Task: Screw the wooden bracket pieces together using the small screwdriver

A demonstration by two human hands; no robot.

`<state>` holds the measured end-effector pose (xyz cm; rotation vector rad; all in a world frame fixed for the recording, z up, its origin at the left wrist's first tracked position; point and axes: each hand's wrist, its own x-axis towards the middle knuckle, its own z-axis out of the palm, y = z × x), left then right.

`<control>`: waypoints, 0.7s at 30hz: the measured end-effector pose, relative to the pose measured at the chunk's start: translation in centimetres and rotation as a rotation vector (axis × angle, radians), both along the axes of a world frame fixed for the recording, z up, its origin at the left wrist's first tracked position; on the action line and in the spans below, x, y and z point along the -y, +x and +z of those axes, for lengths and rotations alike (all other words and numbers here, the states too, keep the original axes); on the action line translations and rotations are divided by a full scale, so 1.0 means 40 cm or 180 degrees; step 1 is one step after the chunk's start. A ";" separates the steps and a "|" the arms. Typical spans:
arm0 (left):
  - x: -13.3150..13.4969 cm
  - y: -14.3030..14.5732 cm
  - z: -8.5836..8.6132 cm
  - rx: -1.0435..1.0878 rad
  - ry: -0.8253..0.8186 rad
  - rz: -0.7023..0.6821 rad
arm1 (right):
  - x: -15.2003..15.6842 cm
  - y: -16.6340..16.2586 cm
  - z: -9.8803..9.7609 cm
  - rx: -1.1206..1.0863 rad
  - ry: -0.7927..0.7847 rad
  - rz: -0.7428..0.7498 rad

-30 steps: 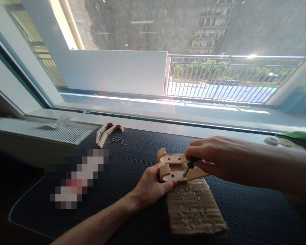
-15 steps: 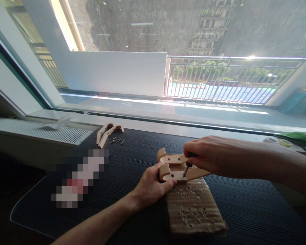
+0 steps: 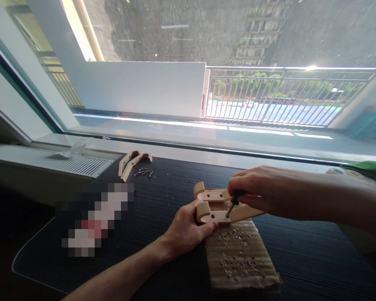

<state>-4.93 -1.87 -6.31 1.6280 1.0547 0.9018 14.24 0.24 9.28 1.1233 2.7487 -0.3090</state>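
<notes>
midway on the near wooden piece [image 3: 217, 216], right hand [image 3: 257, 190] fingers closed round the tool [image 3: 232, 203], left hand [image 3: 184, 230] fingers pinning it, spare pieces [image 3: 130, 162] untouched.

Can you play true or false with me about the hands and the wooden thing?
1. The right hand holds a screwdriver with its tip on the wooden piece. True.
2. The left hand lies flat on the black mat, away from the wood. False: it grips the wooden piece's rounded end.
3. Small bits are scattered on the cardboard. True.
4. The spare wooden pieces lie on the cardboard. False: they lie at the mat's far left corner, beside loose screws.
</notes>
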 end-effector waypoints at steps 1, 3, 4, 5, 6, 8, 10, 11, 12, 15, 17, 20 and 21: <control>0.000 0.000 0.001 -0.0004 -0.0004 0.0002 | 0.000 0.001 -0.001 0.0007 0.0012 -0.0011; 0.001 0.001 0.003 -0.0002 -0.0022 0.0008 | 0.002 0.001 -0.001 0.0051 0.0006 -0.0042; 0.001 0.002 0.004 -0.0002 -0.0035 0.0001 | 0.004 0.000 0.000 0.0065 0.0003 -0.0053; 0.001 0.003 0.006 -0.0004 -0.0050 -0.0007 | 0.005 -0.001 0.001 0.0075 0.0006 -0.0066; 0.002 0.004 0.007 -0.0008 -0.0063 -0.0009 | 0.008 -0.003 0.003 0.0082 0.0020 -0.0078; 0.002 0.004 0.009 -0.0014 -0.0076 0.0004 | 0.012 -0.006 0.009 0.0102 0.0046 -0.0102; 0.002 0.005 0.009 -0.0008 -0.0076 0.0023 | 0.018 -0.008 0.016 0.0114 0.0054 -0.0133; 0.002 0.004 0.008 0.0005 -0.0072 0.0023 | 0.020 -0.007 0.021 0.0110 0.0052 -0.0155; 0.001 0.004 0.007 0.0019 -0.0070 0.0012 | 0.022 -0.005 0.024 0.0094 0.0047 -0.0175; 0.000 0.001 0.003 0.0065 -0.0068 -0.0047 | 0.023 0.003 0.029 0.0010 0.0006 -0.0150; 0.000 0.000 0.000 0.0073 -0.0057 -0.0058 | 0.019 0.008 0.024 -0.0002 -0.0066 -0.0048; -0.001 0.000 -0.001 0.0031 -0.0024 -0.0034 | 0.010 0.010 0.010 0.0002 -0.0120 0.0026; 0.000 -0.001 -0.001 0.0011 -0.0017 -0.0034 | 0.007 0.009 0.006 -0.0024 -0.0092 0.0013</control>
